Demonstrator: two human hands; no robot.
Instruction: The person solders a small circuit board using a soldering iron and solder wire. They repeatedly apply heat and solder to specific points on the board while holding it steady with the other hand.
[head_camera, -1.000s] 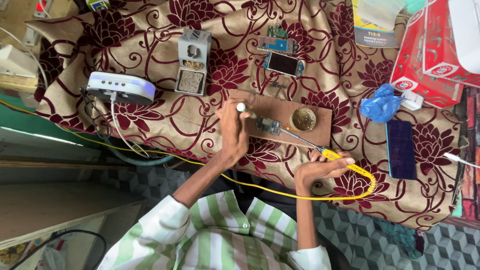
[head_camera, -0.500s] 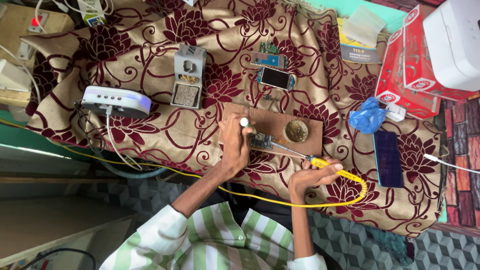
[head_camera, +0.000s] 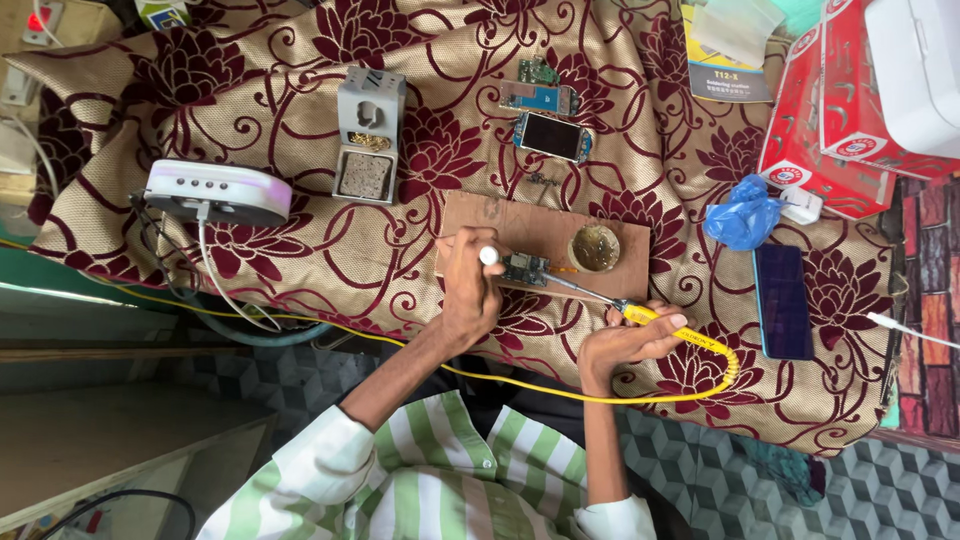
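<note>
A small circuit board (head_camera: 525, 268) lies on a wooden board (head_camera: 500, 222) on the flowered cloth. My left hand (head_camera: 468, 290) rests at the wooden board's near edge, right beside the circuit board, shut on a thin tool with a white round end (head_camera: 488, 256). My right hand (head_camera: 628, 338) grips the yellow handle of a soldering iron (head_camera: 640, 315). Its metal tip (head_camera: 570, 286) points left and reaches the circuit board's right edge. A round tin (head_camera: 595, 247) sits on the wooden board just beyond the tip.
A grey iron stand with sponge (head_camera: 368, 135) and a white soldering station (head_camera: 215, 192) stand at the left. A small phone (head_camera: 552, 135) lies beyond the board. To the right are a blue bag (head_camera: 742, 212), a dark phone (head_camera: 783, 300) and red boxes (head_camera: 835, 110). A yellow cable (head_camera: 660, 395) loops near me.
The view has shifted a little. Both hands keep their hold and stay at the circuit board, with the iron tip still at it.
</note>
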